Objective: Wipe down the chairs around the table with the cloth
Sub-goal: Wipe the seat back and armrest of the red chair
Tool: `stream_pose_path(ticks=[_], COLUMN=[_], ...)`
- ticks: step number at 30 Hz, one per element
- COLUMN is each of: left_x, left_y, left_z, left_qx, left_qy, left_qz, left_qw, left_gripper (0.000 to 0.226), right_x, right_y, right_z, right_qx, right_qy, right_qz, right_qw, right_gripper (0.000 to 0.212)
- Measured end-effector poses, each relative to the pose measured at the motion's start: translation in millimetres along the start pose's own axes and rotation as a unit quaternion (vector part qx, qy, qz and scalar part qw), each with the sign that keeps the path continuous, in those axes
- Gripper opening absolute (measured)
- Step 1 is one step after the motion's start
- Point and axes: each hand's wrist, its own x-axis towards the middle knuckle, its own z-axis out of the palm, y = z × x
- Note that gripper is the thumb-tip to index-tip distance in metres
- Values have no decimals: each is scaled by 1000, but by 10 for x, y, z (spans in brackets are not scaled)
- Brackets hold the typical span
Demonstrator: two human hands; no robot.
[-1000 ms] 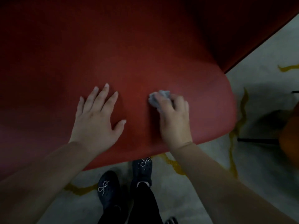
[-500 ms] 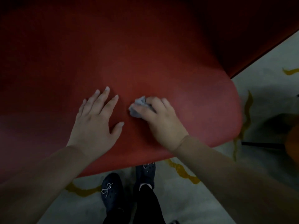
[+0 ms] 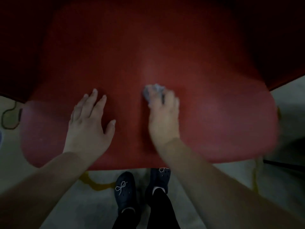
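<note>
A red chair seat [image 3: 214,116] fills most of the view, close below me, its rounded front edge toward my feet. My right hand [image 3: 163,119] presses a small crumpled grey-blue cloth [image 3: 152,91] onto the middle of the seat; the cloth pokes out beyond my fingertips. My left hand [image 3: 89,126] lies flat on the seat to the left of it, fingers spread, holding nothing. The scene is dim and my right hand is blurred.
The darker red chair back [image 3: 148,22] rises beyond the seat. Pale floor with yellow streaks [image 3: 97,184] lies below, where my dark shoes [image 3: 125,189] stand. A black cable [image 3: 9,116] loops at far left. A dark bar [image 3: 283,164] sits low at right.
My right hand slid the cloth left toward my left hand, then back to the right and farther up the seat. The view shifted so the seat's left edge shows. My left hand stayed flat.
</note>
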Motion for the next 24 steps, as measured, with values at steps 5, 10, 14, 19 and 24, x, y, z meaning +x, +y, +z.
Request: stream_pose_path(ticks=[5,10,14,19,24], left_x=[-86,-170,-277,-385,-437], left_y=[-162,-318,-461,-567,-554], left_z=[-7,-18,-35,-50,-64], left_qx=[-11,-32,-44,-50,-54], left_qy=[14,14,19,10,2], left_qz=[-31,-50,-65,-58,-58], left_qw=[999,998,997,997,997], left_gripper=[69,68,66,66,66], right_x=[-140,557,428,-332,-606], right_y=[168,203,-340,-390,114], right_z=[-88,-91,216,253,-68], right_qx=[-4,2,55,61,-22], right_qy=[-61,49,6,-115,-146], right_qz=[-148,31,-44,-248,-306], right_qw=[987,998,998,960,940], right_gripper=[55,44,49,55,52])
